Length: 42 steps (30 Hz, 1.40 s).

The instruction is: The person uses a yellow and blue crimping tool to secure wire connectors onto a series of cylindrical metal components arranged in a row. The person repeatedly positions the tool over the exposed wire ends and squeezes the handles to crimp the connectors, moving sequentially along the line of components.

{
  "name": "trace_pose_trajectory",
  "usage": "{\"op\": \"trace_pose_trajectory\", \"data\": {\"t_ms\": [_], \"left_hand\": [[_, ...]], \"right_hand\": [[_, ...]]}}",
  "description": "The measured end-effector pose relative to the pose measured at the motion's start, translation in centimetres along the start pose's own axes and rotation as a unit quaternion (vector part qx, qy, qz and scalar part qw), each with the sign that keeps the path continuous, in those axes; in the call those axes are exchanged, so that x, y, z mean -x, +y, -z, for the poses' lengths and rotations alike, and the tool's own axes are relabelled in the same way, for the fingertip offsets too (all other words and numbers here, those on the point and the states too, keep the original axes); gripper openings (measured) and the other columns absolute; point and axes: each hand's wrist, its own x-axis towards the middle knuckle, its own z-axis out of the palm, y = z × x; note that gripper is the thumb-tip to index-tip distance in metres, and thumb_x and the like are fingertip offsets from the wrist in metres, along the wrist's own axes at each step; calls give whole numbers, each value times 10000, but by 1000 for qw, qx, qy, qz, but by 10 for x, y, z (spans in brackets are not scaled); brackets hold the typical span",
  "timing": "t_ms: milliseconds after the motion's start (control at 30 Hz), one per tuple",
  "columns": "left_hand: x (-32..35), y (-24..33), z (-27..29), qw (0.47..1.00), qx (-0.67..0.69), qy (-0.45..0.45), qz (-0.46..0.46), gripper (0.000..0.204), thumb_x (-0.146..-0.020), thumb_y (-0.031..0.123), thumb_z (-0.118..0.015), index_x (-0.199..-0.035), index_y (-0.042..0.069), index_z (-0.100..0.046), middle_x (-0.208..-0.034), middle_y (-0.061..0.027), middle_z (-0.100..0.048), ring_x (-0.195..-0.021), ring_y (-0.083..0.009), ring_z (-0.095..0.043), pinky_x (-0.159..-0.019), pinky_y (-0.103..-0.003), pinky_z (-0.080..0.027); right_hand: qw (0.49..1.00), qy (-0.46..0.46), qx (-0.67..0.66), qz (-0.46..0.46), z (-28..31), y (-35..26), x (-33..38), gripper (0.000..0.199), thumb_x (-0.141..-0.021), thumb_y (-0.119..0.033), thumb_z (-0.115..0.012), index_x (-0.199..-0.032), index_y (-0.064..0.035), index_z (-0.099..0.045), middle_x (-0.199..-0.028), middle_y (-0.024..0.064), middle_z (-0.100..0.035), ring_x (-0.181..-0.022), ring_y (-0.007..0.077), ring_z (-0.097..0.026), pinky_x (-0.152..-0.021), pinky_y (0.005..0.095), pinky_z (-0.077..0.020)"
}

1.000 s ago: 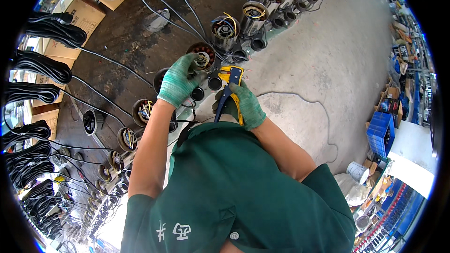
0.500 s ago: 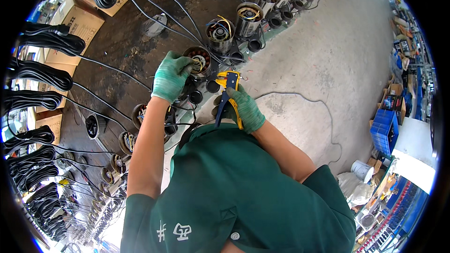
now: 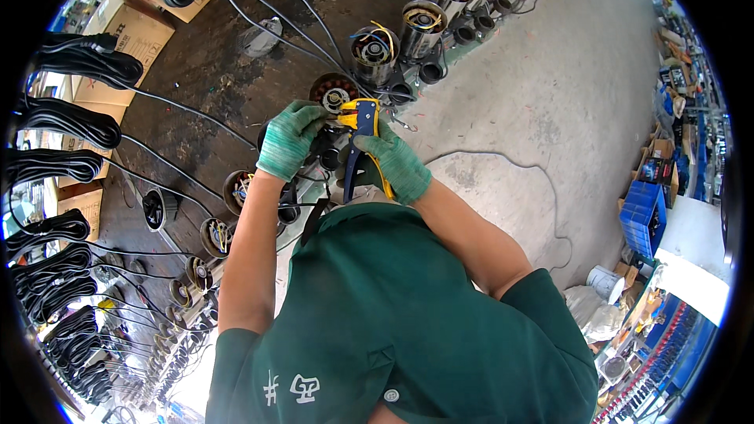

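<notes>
My right hand (image 3: 399, 163), in a green glove, is wrapped round the handles of a yellow and dark blue wire stripper (image 3: 364, 118). The stripper's yellow jaws point left and meet the fingertips of my left hand (image 3: 290, 141), also gloved in green. Those fingertips are pinched together on what looks like a thin wire, mostly hidden by glove and jaws. Just beyond them stands an open round motor housing (image 3: 335, 86) with reddish-brown windings inside. Two more metal motor housings, one with blue and yellow wires (image 3: 375, 49), the other with yellow wires (image 3: 422, 22), stand beyond it.
A row of motors continues to the far right and the lower left along the dark bench (image 3: 204, 71). Black cables cross the bench from coiled bundles (image 3: 78, 122) at left, near cardboard boxes (image 3: 129, 35). A cable (image 3: 542, 173) lies on the grey floor; a blue crate (image 3: 642, 216) sits right.
My right hand has brought the wire stripper left, so its jaws now meet my left fingertips. My left hand has drawn slightly back from the motor housing's opening.
</notes>
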Motion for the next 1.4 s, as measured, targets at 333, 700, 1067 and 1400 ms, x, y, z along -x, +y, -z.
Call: {"op": "trace_pose_trajectory", "data": {"t_ms": [333,700,1067,1400], "left_hand": [[2,-12,-1,999,-2,11,-45,229,-892,37,-747,-1121,33,-758,-1125,-150,-733,-998,-368,-726,-868,-414,-594],[-2,-16,4,1000,12,-7,-21,249,-896,48,-743,-1144,22,-747,-1131,-172,-722,-1018,-396,-708,-886,-431,-581],[-2,-14,4,999,3,-4,-42,227,-896,48,-739,-1122,28,-739,-1127,-160,-716,-1016,-388,-708,-881,-432,-582],[1,-13,-1,999,17,0,-34,219,-896,25,-733,-1115,21,-731,-1101,-158,-712,-990,-384,-709,-858,-423,-584]], "right_hand": [[999,-24,-13,-34,-16,-1,2,513,-1028,-134,-657,-1493,-138,-440,-1057,117,-676,-908,261,-729,-741,488,-661],[1000,2,-13,0,-15,14,-15,499,-1048,-163,-636,-1496,-159,-417,-997,115,-683,-843,275,-728,-696,484,-651],[999,34,-6,-3,-19,13,-13,464,-1028,-144,-657,-1448,-92,-466,-1006,68,-658,-867,206,-715,-729,404,-654],[995,70,76,-6,-2,13,-18,456,-1032,-186,-610,-1465,-116,-485,-1025,104,-665,-840,208,-709,-729,410,-630]]}}
